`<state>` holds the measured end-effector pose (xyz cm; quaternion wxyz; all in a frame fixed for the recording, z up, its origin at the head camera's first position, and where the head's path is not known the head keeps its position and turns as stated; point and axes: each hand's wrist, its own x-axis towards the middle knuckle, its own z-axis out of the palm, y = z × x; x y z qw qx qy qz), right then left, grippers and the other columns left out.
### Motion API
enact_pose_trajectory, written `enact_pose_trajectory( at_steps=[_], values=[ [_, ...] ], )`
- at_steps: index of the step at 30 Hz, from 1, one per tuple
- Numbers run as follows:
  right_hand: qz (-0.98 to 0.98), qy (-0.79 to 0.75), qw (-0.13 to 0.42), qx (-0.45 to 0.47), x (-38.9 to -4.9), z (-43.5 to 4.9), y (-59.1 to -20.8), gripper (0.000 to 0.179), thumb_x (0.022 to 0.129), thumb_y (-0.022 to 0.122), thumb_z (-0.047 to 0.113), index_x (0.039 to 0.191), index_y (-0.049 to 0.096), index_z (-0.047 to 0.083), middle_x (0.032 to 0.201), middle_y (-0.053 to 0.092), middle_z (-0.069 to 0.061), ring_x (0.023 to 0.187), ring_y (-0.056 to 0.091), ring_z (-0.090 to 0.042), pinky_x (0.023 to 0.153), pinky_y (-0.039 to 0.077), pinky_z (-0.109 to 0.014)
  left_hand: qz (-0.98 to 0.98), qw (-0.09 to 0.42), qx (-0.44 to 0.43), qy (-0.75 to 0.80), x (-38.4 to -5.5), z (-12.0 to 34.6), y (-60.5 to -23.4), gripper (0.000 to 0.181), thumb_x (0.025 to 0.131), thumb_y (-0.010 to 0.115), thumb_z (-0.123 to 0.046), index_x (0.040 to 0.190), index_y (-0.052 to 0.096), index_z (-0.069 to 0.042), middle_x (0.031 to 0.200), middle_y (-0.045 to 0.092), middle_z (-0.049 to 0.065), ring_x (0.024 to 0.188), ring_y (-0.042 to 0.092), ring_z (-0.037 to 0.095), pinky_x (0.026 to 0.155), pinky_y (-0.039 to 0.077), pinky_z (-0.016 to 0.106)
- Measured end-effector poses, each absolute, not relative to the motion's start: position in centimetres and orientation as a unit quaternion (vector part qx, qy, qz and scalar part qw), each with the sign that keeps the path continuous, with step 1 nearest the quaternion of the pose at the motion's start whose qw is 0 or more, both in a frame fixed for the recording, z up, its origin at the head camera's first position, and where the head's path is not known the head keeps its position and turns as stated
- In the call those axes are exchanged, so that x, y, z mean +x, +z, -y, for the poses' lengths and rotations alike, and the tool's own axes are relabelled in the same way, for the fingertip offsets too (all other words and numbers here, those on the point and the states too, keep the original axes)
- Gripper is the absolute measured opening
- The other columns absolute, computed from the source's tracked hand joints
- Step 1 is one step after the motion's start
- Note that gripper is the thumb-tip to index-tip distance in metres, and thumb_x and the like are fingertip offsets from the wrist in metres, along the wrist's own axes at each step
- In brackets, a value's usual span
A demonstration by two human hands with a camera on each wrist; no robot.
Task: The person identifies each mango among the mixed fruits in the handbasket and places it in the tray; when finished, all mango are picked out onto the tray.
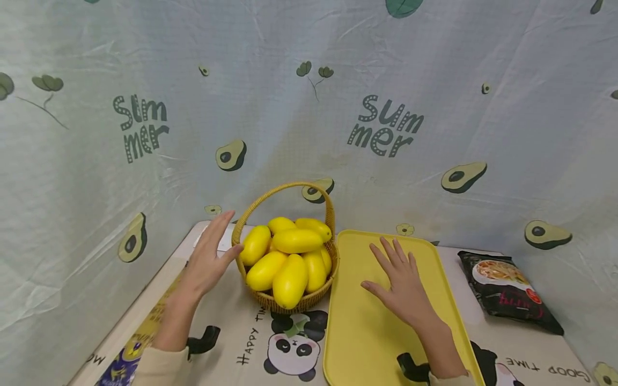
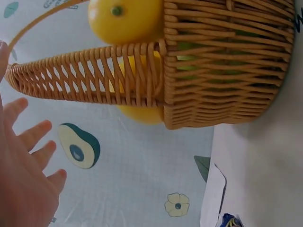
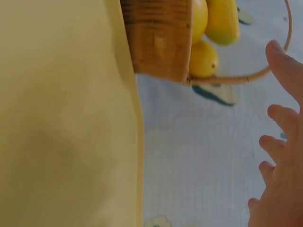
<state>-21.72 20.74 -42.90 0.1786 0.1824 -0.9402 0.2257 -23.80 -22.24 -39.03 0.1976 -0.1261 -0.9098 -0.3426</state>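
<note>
A wicker basket (image 1: 309,302) with a tall arched handle stands on the table, heaped with several smooth yellow fruits (image 1: 291,281) that look like mangoes. My left hand (image 1: 207,266) hovers at the basket's left side, fingers extended and thumb near the rim. In the left wrist view this hand (image 2: 28,184) appears apart from the woven handle (image 2: 94,78). Over a yellow tray (image 1: 354,332) to the right of the basket, my right hand (image 1: 403,287) is raised with fingers spread, holding nothing. The right wrist view shows its fingertips (image 3: 274,146) away from the basket.
A black food packet (image 1: 512,292) lies right of the tray. At the left table edge is a purple and yellow package (image 1: 126,359). A white item (image 1: 225,241) sits behind the left hand. Patterned curtain (image 1: 289,107) hangs close around the back and sides.
</note>
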Motion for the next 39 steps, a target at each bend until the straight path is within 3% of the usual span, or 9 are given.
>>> enact_pose_trajectory(
  at_steps=[8, 15, 18, 20, 23, 25, 32, 39],
  values=[
    [0.923, 0.269, 0.154, 0.228, -21.6, -15.8, -42.2, 0.082, 0.088, 0.069, 0.051, 0.157, 0.031, 0.027, 0.167, 0.022, -0.002, 0.155, 0.014, -0.032, 0.122, 0.011, -0.065, 0.889, 0.199, -0.134, -0.39, -23.6, 20.8, -38.1, 0.071, 0.097, 0.062, -0.042, 0.155, 0.022, -0.045, 0.165, 0.025, 0.001, 0.151, 0.025, 0.035, 0.111, 0.026, 0.074],
    [0.911, 0.283, 0.147, 0.263, -21.3, -11.9, -42.1, 0.085, 0.086, 0.072, 0.052, 0.156, 0.031, 0.03, 0.166, 0.024, 0.002, 0.155, 0.019, -0.027, 0.123, 0.017, -0.061, 0.871, 0.225, -0.16, -0.406, -23.9, 19.5, -37.7, 0.064, 0.1, 0.06, -0.037, 0.156, 0.03, -0.035, 0.149, 0.05, 0.01, 0.137, 0.046, 0.033, 0.109, 0.039, 0.066],
    [0.908, 0.284, 0.134, 0.278, -21.1, -10.3, -41.9, 0.085, 0.085, 0.071, 0.056, 0.156, 0.03, 0.033, 0.166, 0.024, 0.004, 0.153, 0.024, -0.025, 0.121, 0.026, -0.058, 0.855, 0.248, -0.172, -0.422, -24.1, 19.0, -37.6, 0.058, 0.102, 0.058, -0.03, 0.155, 0.034, -0.032, 0.138, 0.059, 0.008, 0.126, 0.057, 0.028, 0.106, 0.046, 0.053],
    [0.907, 0.283, 0.126, 0.285, -20.9, -9.4, -41.8, 0.085, 0.085, 0.07, 0.058, 0.156, 0.03, 0.036, 0.166, 0.023, 0.005, 0.152, 0.027, -0.024, 0.119, 0.033, -0.055, 0.847, 0.263, -0.178, -0.428, -24.2, 18.8, -37.4, 0.055, 0.103, 0.056, -0.026, 0.154, 0.036, -0.03, 0.133, 0.063, 0.006, 0.118, 0.061, 0.023, 0.102, 0.051, 0.037],
    [0.903, 0.283, 0.121, 0.3, -20.7, -8.2, -41.8, 0.084, 0.084, 0.073, 0.056, 0.155, 0.032, 0.035, 0.165, 0.026, 0.005, 0.151, 0.028, -0.023, 0.116, 0.039, -0.053, 0.835, 0.279, -0.186, -0.437, -24.4, 18.4, -37.2, 0.051, 0.103, 0.054, -0.021, 0.153, 0.04, -0.027, 0.128, 0.066, 0.006, 0.109, 0.065, 0.017, 0.09, 0.05, 0.015],
    [0.901, 0.276, 0.117, 0.313, -20.5, -7.5, -41.8, 0.085, 0.084, 0.074, 0.055, 0.155, 0.032, 0.035, 0.165, 0.026, 0.004, 0.153, 0.026, -0.022, 0.116, 0.038, -0.052, 0.827, 0.287, -0.189, -0.446, -24.5, 18.2, -37.1, 0.049, 0.103, 0.054, -0.019, 0.151, 0.044, -0.023, 0.124, 0.068, 0.006, 0.105, 0.066, 0.013, 0.086, 0.048, 0.007],
    [0.904, 0.211, 0.142, 0.342, -20.1, -5.7, -42.8, 0.085, 0.082, 0.074, 0.056, 0.154, 0.036, 0.032, 0.165, 0.026, 0.0, 0.153, 0.023, -0.027, 0.118, 0.036, -0.052, 0.813, 0.316, -0.172, -0.457, -24.3, 17.9, -36.6, 0.045, 0.099, 0.061, -0.013, 0.143, 0.055, -0.022, 0.117, 0.072, 0.004, 0.098, 0.066, 0.004, 0.084, 0.049, 0.004],
    [0.894, 0.177, 0.218, 0.35, -19.8, -4.6, -43.4, 0.071, 0.079, 0.08, 0.038, 0.143, 0.051, 0.026, 0.156, 0.04, -0.006, 0.149, 0.032, -0.033, 0.114, 0.043, -0.049, 0.807, 0.347, -0.17, -0.447, -24.1, 18.1, -36.5, 0.043, 0.094, 0.067, -0.009, 0.136, 0.062, -0.017, 0.113, 0.074, 0.006, 0.094, 0.063, 0.001, 0.08, 0.048, 0.004]
  ],
)
